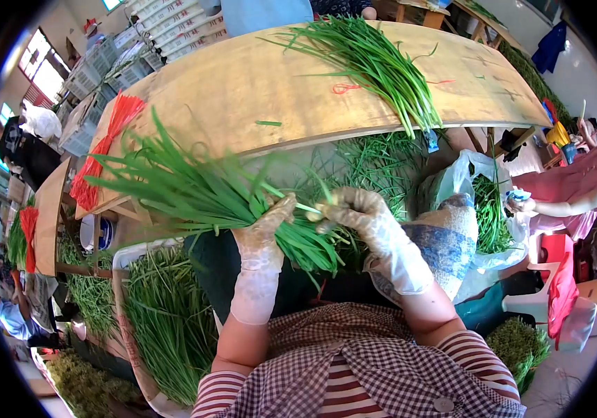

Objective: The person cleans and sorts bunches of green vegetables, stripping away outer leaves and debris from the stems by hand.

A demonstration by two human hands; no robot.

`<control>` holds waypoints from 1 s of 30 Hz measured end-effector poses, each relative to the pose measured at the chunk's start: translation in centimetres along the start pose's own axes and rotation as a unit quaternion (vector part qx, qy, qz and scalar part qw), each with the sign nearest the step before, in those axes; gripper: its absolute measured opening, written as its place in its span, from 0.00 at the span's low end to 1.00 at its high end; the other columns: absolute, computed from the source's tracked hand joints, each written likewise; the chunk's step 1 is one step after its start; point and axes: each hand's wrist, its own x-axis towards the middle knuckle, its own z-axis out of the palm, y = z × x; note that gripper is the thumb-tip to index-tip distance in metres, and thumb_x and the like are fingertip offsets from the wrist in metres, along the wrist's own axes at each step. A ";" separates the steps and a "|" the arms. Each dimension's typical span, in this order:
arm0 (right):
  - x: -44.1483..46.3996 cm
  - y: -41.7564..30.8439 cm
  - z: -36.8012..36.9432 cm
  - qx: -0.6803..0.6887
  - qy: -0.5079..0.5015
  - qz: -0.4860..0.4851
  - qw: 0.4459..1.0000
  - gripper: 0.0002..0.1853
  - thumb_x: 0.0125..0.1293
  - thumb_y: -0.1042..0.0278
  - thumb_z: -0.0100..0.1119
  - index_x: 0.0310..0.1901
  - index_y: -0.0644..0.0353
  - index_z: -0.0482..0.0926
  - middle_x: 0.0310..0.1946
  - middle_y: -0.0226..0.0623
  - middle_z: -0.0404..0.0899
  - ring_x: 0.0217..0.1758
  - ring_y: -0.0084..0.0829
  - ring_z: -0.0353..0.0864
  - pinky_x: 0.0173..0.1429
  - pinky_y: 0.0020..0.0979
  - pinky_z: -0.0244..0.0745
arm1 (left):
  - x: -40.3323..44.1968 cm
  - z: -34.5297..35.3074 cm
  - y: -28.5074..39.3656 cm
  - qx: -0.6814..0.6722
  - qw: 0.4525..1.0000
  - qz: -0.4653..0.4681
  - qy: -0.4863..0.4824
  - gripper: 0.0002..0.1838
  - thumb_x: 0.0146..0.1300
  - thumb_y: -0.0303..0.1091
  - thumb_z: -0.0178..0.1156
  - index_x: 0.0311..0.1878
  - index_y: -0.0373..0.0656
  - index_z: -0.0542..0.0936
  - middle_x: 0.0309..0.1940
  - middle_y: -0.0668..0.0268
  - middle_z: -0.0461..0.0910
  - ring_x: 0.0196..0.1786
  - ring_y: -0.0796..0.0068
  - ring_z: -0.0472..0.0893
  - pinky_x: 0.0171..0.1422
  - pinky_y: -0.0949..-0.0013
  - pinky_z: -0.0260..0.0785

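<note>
My left hand (265, 226), in a stained white glove, is wrapped round a thick bunch of garlic chives (194, 184). The leaf ends fan out to the upper left and are blurred by motion. My right hand (361, 216), gloved too, pinches one or a few chive stems at the bunch's right side; how many I cannot tell. More green leaves (309, 247) hang below my left hand. On the wooden table (242, 83) ahead lies another bunch of chives (375, 66), with a thin red tie (346, 88) beside it.
Red ties (107, 150) hang over the table's left end. A white bin of chives (169, 320) stands at my left. Loose leaves (382, 164) lie under the table. At right are a plastic bag (469, 171) with greens and a person in pink (570, 181). Crates (89, 118) stand at back left.
</note>
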 end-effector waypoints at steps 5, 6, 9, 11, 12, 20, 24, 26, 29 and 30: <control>-1.6 3.1 -7.5 -0.662 0.088 0.033 0.744 0.11 0.62 0.63 0.61 0.40 0.61 0.82 0.30 0.44 0.83 0.31 0.36 0.83 0.36 0.34 0.77 | 0.4 -1.0 0.0 -0.027 0.999 -0.002 0.017 0.22 0.50 0.13 0.66 0.48 0.37 0.70 0.34 0.59 0.76 0.30 0.69 0.79 0.31 0.69 0.73; -1.7 4.0 -8.5 -0.777 0.164 0.031 0.607 0.11 0.61 0.63 0.60 0.41 0.59 0.82 0.30 0.44 0.82 0.31 0.38 0.83 0.35 0.36 0.77 | 0.4 -1.1 -0.1 -0.031 0.999 -0.011 0.015 0.21 0.51 0.14 0.66 0.47 0.37 0.71 0.34 0.59 0.76 0.30 0.69 0.79 0.33 0.70 0.73; -1.2 0.0 -3.5 -0.494 0.163 -0.242 0.819 0.17 0.63 0.56 0.60 0.48 0.56 0.82 0.36 0.45 0.83 0.38 0.46 0.83 0.40 0.41 0.78 | -0.6 0.7 0.1 -0.041 0.999 -0.024 0.019 0.18 0.52 0.15 0.66 0.44 0.38 0.72 0.34 0.60 0.76 0.31 0.70 0.77 0.35 0.70 0.72; -1.0 -1.7 0.5 -0.504 0.070 -0.261 0.820 0.16 0.62 0.56 0.61 0.47 0.56 0.83 0.33 0.45 0.83 0.35 0.46 0.83 0.40 0.40 0.78 | -1.3 1.7 -0.5 -0.033 0.998 -0.056 0.024 0.18 0.53 0.15 0.65 0.46 0.38 0.73 0.36 0.62 0.76 0.32 0.72 0.77 0.36 0.71 0.71; -0.9 -2.3 1.3 -0.536 0.024 -0.239 0.809 0.14 0.63 0.57 0.61 0.46 0.55 0.83 0.31 0.44 0.83 0.34 0.46 0.83 0.39 0.40 0.78 | -1.5 2.2 -1.2 -0.039 0.998 -0.027 0.046 0.21 0.53 0.16 0.65 0.50 0.40 0.75 0.38 0.64 0.77 0.33 0.75 0.76 0.38 0.73 0.71; 3.9 -18.9 -3.6 -0.467 0.142 -0.161 0.858 0.13 0.65 0.60 0.63 0.44 0.60 0.85 0.25 0.31 0.82 0.26 0.19 0.78 0.33 0.24 0.75 | 4.6 -6.9 -0.5 -0.219 0.953 -0.132 0.161 0.14 0.62 0.31 0.61 0.49 0.38 0.80 0.24 0.72 0.71 0.28 0.77 0.71 0.37 0.74 0.71; 9.5 -26.9 -4.7 -0.340 0.286 -0.304 0.843 0.08 0.64 0.66 0.65 0.35 0.62 0.83 0.18 0.32 0.79 0.17 0.20 0.75 0.22 0.24 0.68 | 4.3 -7.5 0.3 -0.178 0.963 -0.094 0.178 0.15 0.63 0.32 0.61 0.51 0.36 0.78 0.23 0.70 0.72 0.28 0.77 0.71 0.37 0.76 0.70; 13.9 -27.6 -13.1 -0.474 0.276 -0.406 0.731 0.21 0.64 0.53 0.64 0.49 0.63 0.82 0.30 0.32 0.85 0.30 0.20 0.80 0.37 0.22 0.76 | 4.0 -8.1 0.7 -0.207 0.964 -0.084 0.144 0.15 0.62 0.32 0.61 0.50 0.35 0.78 0.22 0.70 0.72 0.30 0.76 0.72 0.39 0.73 0.70; 11.4 -24.5 -11.9 -0.615 0.251 -0.154 0.732 0.17 0.62 0.58 0.66 0.48 0.60 0.83 0.28 0.34 0.85 0.27 0.21 0.81 0.37 0.24 0.79 | 3.5 -8.0 2.3 -0.230 0.957 -0.075 0.158 0.11 0.62 0.34 0.61 0.45 0.38 0.80 0.21 0.70 0.72 0.31 0.75 0.73 0.41 0.70 0.71; 11.7 -22.3 -13.2 -0.705 0.277 -0.121 0.641 0.15 0.61 0.57 0.64 0.45 0.57 0.85 0.28 0.36 0.86 0.26 0.26 0.83 0.37 0.29 0.80 | 3.6 -8.0 2.9 -0.238 0.958 -0.069 0.142 0.11 0.63 0.34 0.59 0.45 0.39 0.80 0.22 0.70 0.72 0.31 0.74 0.73 0.42 0.70 0.72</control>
